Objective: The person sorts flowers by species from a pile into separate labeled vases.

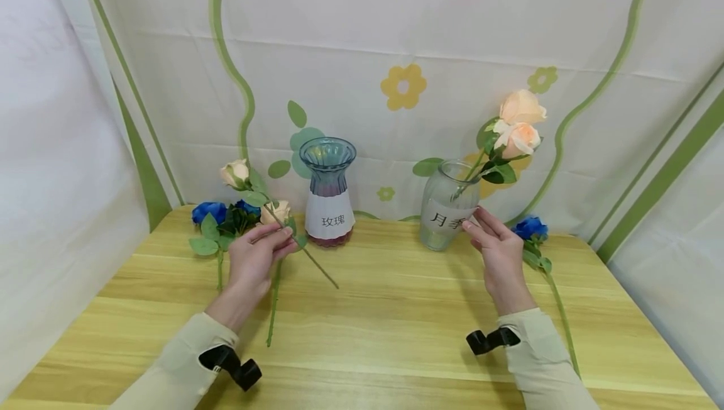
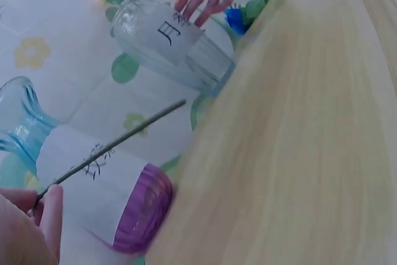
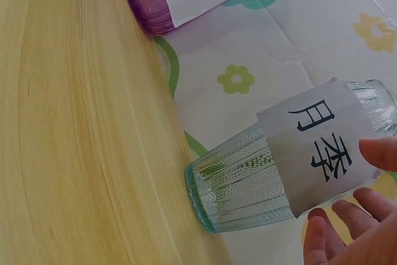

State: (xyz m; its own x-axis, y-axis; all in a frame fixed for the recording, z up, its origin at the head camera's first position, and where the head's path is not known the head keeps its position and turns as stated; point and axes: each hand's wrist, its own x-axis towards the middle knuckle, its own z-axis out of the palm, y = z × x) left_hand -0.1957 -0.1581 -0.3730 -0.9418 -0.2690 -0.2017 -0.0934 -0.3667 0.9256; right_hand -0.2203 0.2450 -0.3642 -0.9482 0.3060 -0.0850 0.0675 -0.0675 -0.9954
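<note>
My left hand [image 1: 254, 253] pinches the thin stem of a small cream rose [image 1: 234, 174], its head up and left, its bare stem end [image 2: 149, 122] slanting down past the blue-and-purple vase [image 1: 330, 174]. Beside the clear ribbed glass vase [image 1: 434, 234] is my right hand [image 1: 498, 253], fingers loosely extended. Its thumb [image 3: 379, 153] lies at the edge of the white paper label [image 3: 316, 147], with the other fingertips along the vase's side. Peach roses [image 1: 521, 124] stand in this vase, leaning right.
Blue roses [image 1: 208, 212] and a peach rose [image 1: 275, 212] lie at the table's left, partly behind my left hand. Another blue rose [image 1: 530, 227] lies at the right, its long stem running toward the front. A patterned curtain [image 1: 351, 64] hangs behind the wooden table [image 1: 362, 334].
</note>
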